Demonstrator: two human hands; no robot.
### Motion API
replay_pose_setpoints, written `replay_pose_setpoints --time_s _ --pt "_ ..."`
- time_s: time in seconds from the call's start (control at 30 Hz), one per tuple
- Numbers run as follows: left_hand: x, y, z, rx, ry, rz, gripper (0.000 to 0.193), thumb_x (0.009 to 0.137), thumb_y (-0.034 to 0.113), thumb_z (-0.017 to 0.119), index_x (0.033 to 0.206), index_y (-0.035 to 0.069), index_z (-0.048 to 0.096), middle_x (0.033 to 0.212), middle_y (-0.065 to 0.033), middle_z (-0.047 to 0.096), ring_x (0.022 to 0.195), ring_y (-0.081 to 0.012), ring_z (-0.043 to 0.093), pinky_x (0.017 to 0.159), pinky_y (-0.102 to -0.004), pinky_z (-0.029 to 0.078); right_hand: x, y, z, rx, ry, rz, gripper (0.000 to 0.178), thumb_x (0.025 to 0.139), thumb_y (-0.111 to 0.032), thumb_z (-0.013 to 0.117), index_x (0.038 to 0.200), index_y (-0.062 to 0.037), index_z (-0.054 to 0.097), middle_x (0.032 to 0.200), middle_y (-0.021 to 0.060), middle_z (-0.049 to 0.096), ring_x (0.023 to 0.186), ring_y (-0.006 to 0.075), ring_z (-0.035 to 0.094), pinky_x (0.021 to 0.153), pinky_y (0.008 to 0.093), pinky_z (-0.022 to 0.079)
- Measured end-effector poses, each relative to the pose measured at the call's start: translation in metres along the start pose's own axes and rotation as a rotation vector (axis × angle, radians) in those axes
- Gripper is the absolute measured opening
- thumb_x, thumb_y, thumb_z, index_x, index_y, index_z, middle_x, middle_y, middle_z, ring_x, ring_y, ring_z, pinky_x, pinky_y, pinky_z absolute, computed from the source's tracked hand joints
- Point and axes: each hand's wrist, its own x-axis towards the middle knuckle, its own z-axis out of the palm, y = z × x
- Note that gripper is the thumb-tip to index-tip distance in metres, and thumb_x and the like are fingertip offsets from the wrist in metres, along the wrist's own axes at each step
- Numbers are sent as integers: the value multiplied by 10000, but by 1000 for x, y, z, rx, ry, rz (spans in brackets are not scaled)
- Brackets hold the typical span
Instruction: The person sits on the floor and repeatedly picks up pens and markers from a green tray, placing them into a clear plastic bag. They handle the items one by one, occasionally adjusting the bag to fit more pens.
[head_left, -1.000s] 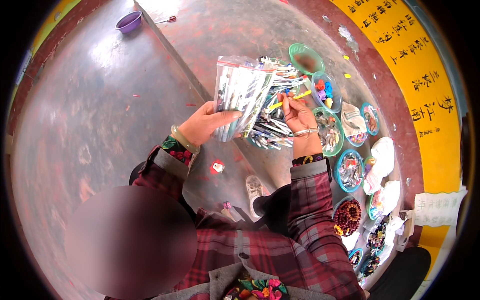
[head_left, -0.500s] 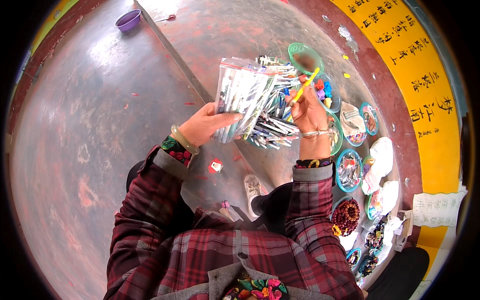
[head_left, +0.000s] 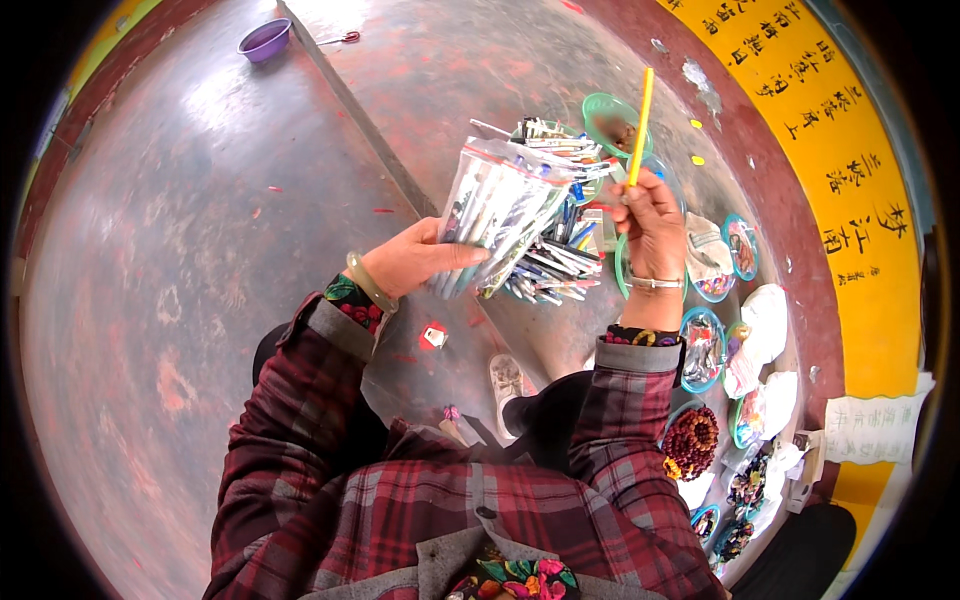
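My left hand (head_left: 430, 257) grips a clear zip bag (head_left: 508, 190) packed with pens, its red-edged mouth tilted up and away from me. In my right hand (head_left: 656, 230), pinched between thumb and fingers, a slim yellow pen (head_left: 642, 120) stands nearly upright, right of the bag and apart from it. Behind and below the bag lies a heap of loose pens (head_left: 560, 268), mostly white, black and blue. More pens (head_left: 570, 140) are piled just beyond; the bag partly hides both piles.
A green bowl (head_left: 596, 108) sits past the pens. Along the right stand blue baskets (head_left: 702, 352) of small goods, dark red beads (head_left: 690, 440) and a white bag (head_left: 766, 315). A purple basin (head_left: 264, 42) and red-handled scissors (head_left: 350, 38) lie far left on the floor.
My right hand has moved right and slightly nearer, away from the pens, and the yellow pen has swung from slanted to nearly upright. The bag has shifted a little right and nearer.
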Motion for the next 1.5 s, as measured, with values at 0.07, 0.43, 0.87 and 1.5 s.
replay_pose_setpoints --time_s 0.07,0.43,0.87,1.5 --pt "0 -3 -2 23 -26 -15 342 853 106 592 1167 -11 523 1031 -59 602 885 -135 581 781 -288 477 -1 -7 -14 49 1 -77 165 848 -38 579 1010 -12 589 901 84 631 609 93 557 523 181 429" --pt "-1 -8 4 200 -129 -261 411 810 188 673 1153 -4 551 1044 -22 607 943 -92 526 863 -251 407 -6 -20 -49 399 -70 -269 154 831 -2 589 983 25 596 985 135 602 708 123 524 634 198 435" --pt "2 -12 12 206 -236 -272 420 822 227 661 1142 -17 545 1012 -19 599 904 -85 530 822 -250 427 0 -16 -43 331 33 -236 175 842 -8 576 1010 40 589 961 132 610 717 124 541 654 208 464" --pt "1 -24 9 101 -146 -289 493 832 257 651 1197 -32 489 1051 -59 588 918 -112 545 815 -253 452 -26 -25 36 -123 -239 -183 187 750 74 629 927 16 644 960 67 594 773 103 562 657 208 455"
